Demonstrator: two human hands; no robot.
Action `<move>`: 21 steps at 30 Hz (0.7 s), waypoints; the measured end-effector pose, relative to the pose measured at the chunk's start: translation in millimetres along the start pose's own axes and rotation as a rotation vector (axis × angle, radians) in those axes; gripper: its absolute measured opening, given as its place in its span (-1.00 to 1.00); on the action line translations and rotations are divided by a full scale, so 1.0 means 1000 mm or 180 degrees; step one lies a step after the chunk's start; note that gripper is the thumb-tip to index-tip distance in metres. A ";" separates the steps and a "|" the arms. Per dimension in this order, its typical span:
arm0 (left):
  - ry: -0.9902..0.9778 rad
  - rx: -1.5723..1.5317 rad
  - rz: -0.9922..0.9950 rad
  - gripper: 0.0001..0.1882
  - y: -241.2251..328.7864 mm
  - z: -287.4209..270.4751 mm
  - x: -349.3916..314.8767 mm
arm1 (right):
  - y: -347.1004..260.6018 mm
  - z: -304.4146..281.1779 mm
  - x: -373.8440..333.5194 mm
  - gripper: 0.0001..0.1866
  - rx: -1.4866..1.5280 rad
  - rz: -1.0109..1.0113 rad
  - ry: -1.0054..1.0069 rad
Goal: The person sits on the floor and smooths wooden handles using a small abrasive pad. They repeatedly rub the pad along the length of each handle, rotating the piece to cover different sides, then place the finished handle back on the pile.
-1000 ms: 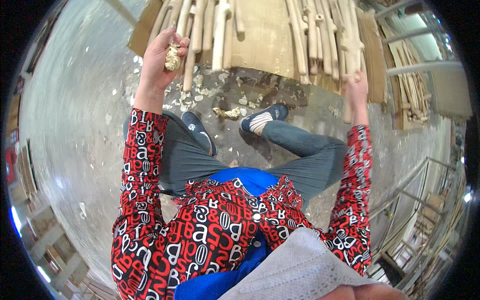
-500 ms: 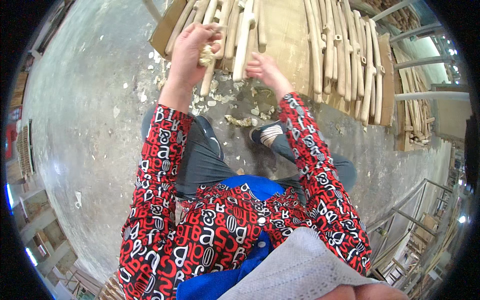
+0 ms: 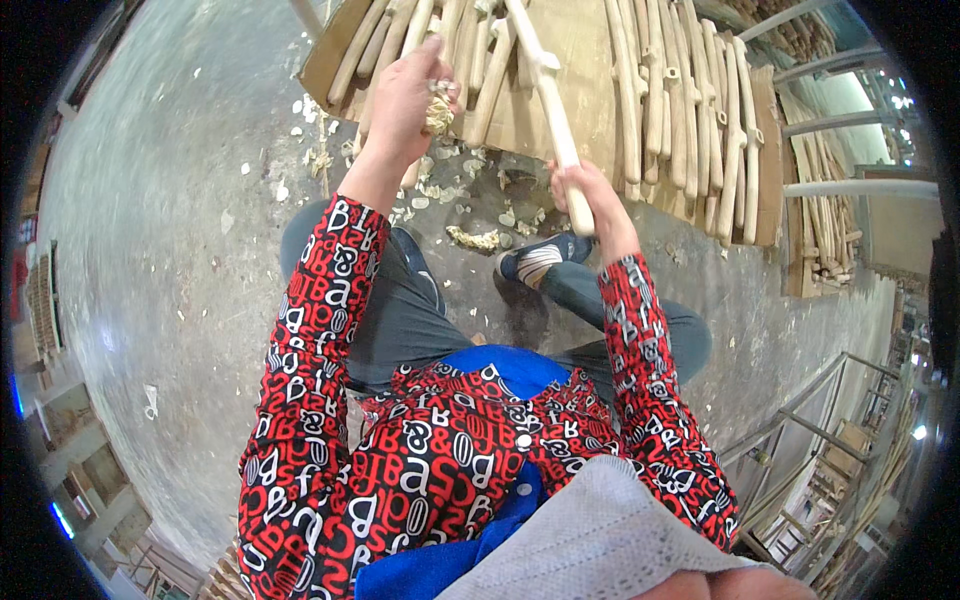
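My right hand (image 3: 596, 192) is closed round the near end of a pale wooden rod (image 3: 551, 98). A small raised knob sticks out partway along the rod, which tilts away and to the left over the cardboard. My left hand (image 3: 402, 105) is closed on a crumpled, pale yellow clump (image 3: 438, 114) that looks like wood shavings. Beyond that hand lies a row of similar wooden rods (image 3: 488, 88), side by side. Part of the row is hidden behind my left hand.
A second row of knobbed rods (image 3: 688, 110) lies to the right on a cardboard sheet (image 3: 590, 120). Pale flakes and a bigger clump of shavings (image 3: 472, 238) litter the concrete floor by my shoes (image 3: 545, 262). Metal rails (image 3: 860, 190) and stacked wood stand farther right.
My right hand was open beside the left row; now it grips a rod, lifted and swung to the right. My left hand has shifted slightly right, still holding the clump.
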State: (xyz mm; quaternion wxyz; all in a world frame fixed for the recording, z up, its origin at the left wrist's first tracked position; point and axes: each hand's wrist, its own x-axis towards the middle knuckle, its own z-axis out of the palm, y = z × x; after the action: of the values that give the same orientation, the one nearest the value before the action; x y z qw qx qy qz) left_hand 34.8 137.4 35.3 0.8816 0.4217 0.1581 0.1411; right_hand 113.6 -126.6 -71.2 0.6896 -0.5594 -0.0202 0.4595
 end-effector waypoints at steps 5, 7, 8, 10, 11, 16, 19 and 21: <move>-0.0801 0.3068 0.1163 -0.76 -0.053 -0.008 0.017 | 0.047 -0.003 -0.085 -0.67 -0.0434 -0.0254 -0.0052; -0.1282 0.3499 0.1414 -0.74 -0.065 -0.005 0.019 | 0.059 -0.004 -0.108 -0.64 -0.0393 -0.0192 -0.0073; -0.1563 0.3792 0.1553 -0.74 -0.068 -0.002 0.020 | 0.065 -0.004 -0.117 -0.63 -0.0276 -0.0149 -0.0091; -0.2061 0.3839 0.1641 -0.75 -0.072 0.004 0.018 | 0.075 -0.004 -0.132 -0.61 -0.0045 -0.0078 -0.0140; -0.2313 0.3857 0.1687 -0.76 -0.073 0.007 0.017 | 0.078 -0.005 -0.136 -0.59 0.0033 -0.0100 -0.0234; -0.1690 0.3162 0.0878 -0.79 -0.079 0.018 0.010 | 0.100 -0.001 -0.142 -0.59 -0.0137 -0.0308 -0.0051; -0.1550 0.2703 -0.0086 -0.70 -0.081 0.021 0.003 | 0.112 -0.002 -0.142 -0.61 -0.0178 -0.0452 0.0040; -0.1935 0.3494 0.0327 -0.69 -0.083 0.016 0.000 | 0.113 0.000 -0.140 -0.62 -0.0239 -0.0494 0.0070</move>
State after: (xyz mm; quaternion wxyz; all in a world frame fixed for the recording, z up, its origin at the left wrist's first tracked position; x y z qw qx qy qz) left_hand 50.3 76.2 -20.4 0.5344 0.8411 -0.0707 -0.0446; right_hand -36.1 -224.3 -92.1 0.7018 -0.5866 -0.0731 0.3974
